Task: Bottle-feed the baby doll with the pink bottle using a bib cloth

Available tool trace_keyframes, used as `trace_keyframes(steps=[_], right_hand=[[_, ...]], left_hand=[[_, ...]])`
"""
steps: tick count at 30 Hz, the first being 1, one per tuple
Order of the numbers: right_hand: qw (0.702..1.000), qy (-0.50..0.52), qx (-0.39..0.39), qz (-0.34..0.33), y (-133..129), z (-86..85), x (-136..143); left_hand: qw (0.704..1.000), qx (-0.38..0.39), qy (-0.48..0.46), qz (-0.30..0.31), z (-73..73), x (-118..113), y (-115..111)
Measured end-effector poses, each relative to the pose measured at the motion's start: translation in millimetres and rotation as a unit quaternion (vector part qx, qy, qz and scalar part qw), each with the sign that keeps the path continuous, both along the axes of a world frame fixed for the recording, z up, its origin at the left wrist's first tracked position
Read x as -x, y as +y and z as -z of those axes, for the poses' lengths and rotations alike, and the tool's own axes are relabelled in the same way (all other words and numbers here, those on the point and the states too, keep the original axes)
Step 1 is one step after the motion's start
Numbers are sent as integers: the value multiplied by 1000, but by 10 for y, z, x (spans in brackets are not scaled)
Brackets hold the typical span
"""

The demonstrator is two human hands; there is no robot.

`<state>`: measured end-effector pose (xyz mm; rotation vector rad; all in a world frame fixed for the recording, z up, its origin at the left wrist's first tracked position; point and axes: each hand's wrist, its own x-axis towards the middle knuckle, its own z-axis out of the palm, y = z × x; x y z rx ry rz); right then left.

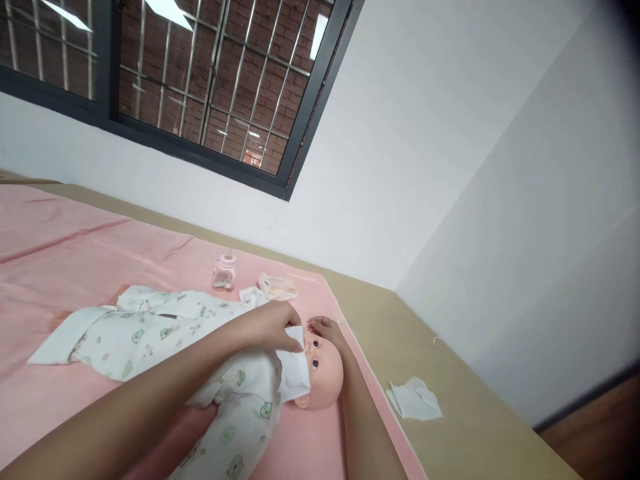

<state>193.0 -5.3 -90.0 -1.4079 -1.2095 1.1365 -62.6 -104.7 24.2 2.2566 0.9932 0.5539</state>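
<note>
A baby doll (pixel 326 377) lies on its back in a white printed outfit (pixel 250 400), its bald head toward the right. My left hand (pixel 273 325) reaches across its chest, thumb and fingers closed on a white cloth (pixel 295 373). That cloth covers the doll's chin and neck and reaches its lower face. Around the top of the head curves my right arm. My right hand (pixel 327 329) rests at the head's far side, palm down, with fingers stretched out and slightly bent; part of it is hidden by the head.
Beyond the doll stand a pink-topped baby bottle (pixel 225 272) and a clear packet (pixel 278 287) on the pink blanket (pixel 30 287). A folded white cloth (pixel 415 399) lies on the tan surface (pixel 370 307) at right. A wall and a barred window (pixel 215 80) are behind.
</note>
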Motion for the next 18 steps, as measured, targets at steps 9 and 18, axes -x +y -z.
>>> trace_keyframes(steps=[9, 18], right_hand=[[1000, 16, -6, 7, 40, 81, -34], [999, 34, -11, 20, 58, 141, -37]], left_hand=[[998, -15, 57, -27, -21, -35, -80], [997, -43, 61, -32, 54, -38, -34]])
